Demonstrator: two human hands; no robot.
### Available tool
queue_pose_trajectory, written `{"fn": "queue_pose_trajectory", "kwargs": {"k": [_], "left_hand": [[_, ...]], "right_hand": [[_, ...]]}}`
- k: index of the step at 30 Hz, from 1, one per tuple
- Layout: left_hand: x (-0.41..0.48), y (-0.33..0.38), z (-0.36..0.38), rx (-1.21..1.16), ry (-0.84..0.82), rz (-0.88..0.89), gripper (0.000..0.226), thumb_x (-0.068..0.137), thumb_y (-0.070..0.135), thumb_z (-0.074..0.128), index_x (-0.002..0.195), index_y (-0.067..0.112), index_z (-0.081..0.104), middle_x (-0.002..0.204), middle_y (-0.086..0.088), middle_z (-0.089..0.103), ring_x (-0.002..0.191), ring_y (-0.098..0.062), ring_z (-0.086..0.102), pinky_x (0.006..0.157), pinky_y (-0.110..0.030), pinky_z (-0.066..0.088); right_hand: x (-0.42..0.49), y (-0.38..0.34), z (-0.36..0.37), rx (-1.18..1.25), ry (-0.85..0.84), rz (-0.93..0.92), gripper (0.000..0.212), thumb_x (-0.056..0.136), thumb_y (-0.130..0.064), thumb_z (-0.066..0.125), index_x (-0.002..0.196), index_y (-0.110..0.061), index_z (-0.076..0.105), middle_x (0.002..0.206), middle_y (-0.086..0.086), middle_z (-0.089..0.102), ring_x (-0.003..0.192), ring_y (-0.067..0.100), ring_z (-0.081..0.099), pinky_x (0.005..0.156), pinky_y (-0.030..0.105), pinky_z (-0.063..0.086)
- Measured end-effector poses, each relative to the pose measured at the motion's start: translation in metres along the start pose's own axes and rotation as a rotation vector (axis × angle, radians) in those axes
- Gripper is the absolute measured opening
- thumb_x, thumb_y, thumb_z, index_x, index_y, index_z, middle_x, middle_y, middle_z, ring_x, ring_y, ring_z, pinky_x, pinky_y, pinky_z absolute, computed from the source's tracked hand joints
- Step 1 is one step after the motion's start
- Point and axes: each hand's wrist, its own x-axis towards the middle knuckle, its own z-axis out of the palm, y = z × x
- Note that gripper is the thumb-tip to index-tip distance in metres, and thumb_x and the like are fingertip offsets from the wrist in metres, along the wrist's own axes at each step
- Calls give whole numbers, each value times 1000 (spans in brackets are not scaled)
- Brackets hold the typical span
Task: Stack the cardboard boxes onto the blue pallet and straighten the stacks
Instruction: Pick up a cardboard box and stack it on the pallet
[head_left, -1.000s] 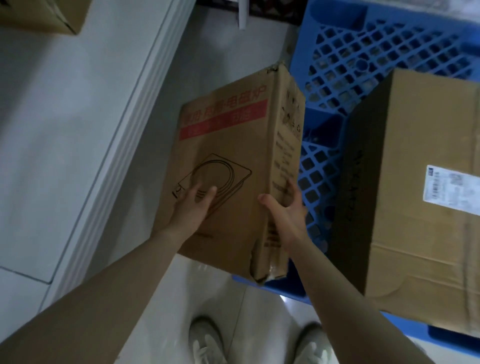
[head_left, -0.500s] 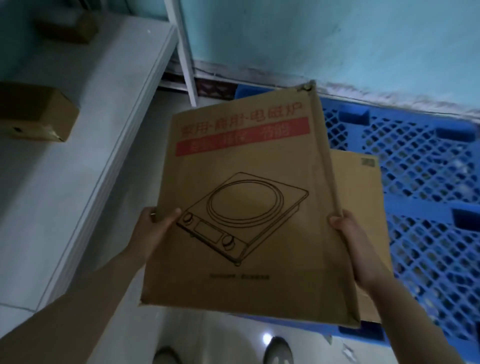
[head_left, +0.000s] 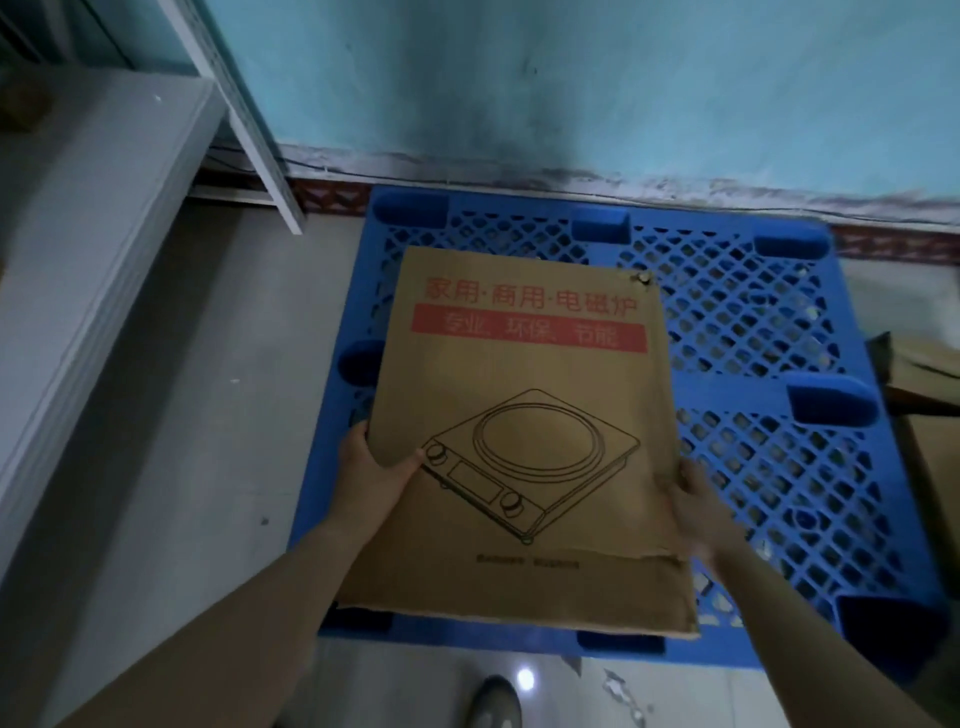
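Cardboard is showing in two places: one flat cardboard box with a red band of characters and a line drawing of a round-plated cooktop, and a second cardboard box cut off at the right edge, so its shape is hard to read. One blue pallet is lying on the grey floor against the turquoise wall, its top a moulded plastic lattice of diamond holes with solid rounded pockets along the rim. The flat box is sitting over the pallet's left half, printed face up; whether it is resting on the lattice or being held just above it is not clear. Two bare hands are gripping it: the left hand is clamping the left edge, thumb lying on the printed face, and the right hand is clasping the right edge, its fingers blurred. The box's near right corner is looking torn and creased. One white shelf post is leaning in at the upper left, beside a pale ledge. One shoe toe is peeking in at the bottom edge, and small scraps are lying to its right.
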Motion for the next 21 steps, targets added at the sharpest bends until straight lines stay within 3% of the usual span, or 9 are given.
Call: {"fn": "queue_pose_trajectory", "kwargs": {"k": [7,12,15,17,19,21], "left_hand": [[1,-7,7,91,65,16,81,77,39,76,142,20,32,118,9,37,106,-12,45,90,-31,40],[-2,4,7,209,57,50,75,81,34,73,142,16,33,121,2,39,116,-18,45,92,-31,37],[-10,24,16,388,63,267,78,86,33,67,149,23,22,145,-1,32,130,-15,34,104,-30,28],[-23,51,31,313,-47,303,67,92,39,57,149,35,23,155,4,25,139,-13,26,110,-34,23],[-39,83,50,132,-177,265,50,95,48,45,143,44,32,152,12,31,139,-9,28,111,-38,26],[-58,118,67,25,-231,313,48,93,57,40,139,41,41,143,19,43,130,0,38,105,-28,32]], "right_hand": [[5,16,17,118,80,2,53,103,-26,41,153,-19,24,152,7,37,132,32,42,102,42,38],[0,8,20,51,111,-7,56,103,-26,39,155,-18,19,156,12,32,136,33,39,103,41,37],[-14,-9,20,63,251,-55,63,102,-33,43,156,-23,13,162,9,17,146,31,23,114,49,28],[-29,-22,17,135,339,-154,59,102,-38,42,155,-27,18,163,3,17,148,24,17,116,45,22],[-44,-34,11,295,318,-222,53,103,-38,41,153,-29,26,159,1,25,143,16,27,116,37,27],[-61,-43,1,441,279,-261,47,103,-35,42,149,-29,34,150,-6,40,127,0,43,102,20,39]]}}
